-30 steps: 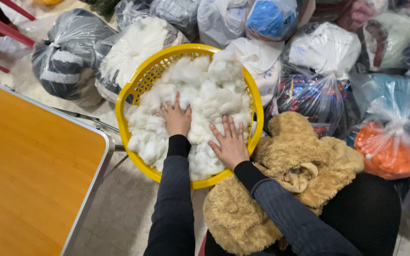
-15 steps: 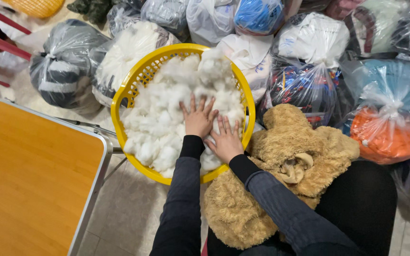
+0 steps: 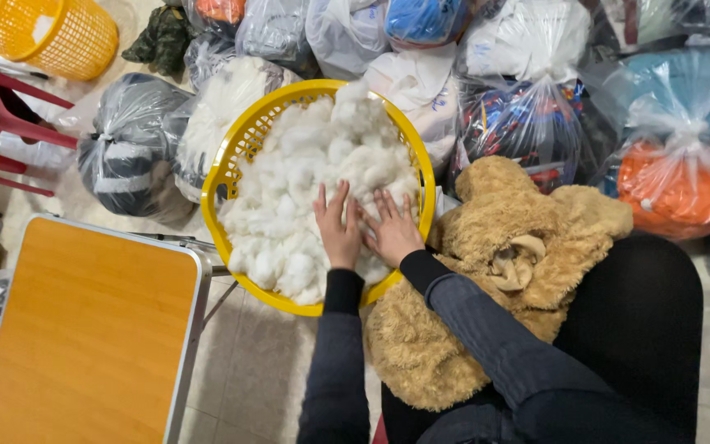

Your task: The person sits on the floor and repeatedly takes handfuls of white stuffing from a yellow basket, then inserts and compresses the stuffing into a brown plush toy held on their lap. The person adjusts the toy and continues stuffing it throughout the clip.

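White fluffy stuffing [image 3: 306,164], yellow basket [image 3: 244,136]

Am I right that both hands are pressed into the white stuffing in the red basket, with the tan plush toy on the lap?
Not quite: the basket is yellow, not red, as the head view shows. Both the left hand and right hand rest in the white stuffing, and the tan plush toy lies on the lap.

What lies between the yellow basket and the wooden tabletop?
In the head view, only bare tiled floor and the table's metal frame separate the yellow basket from the wooden tabletop.
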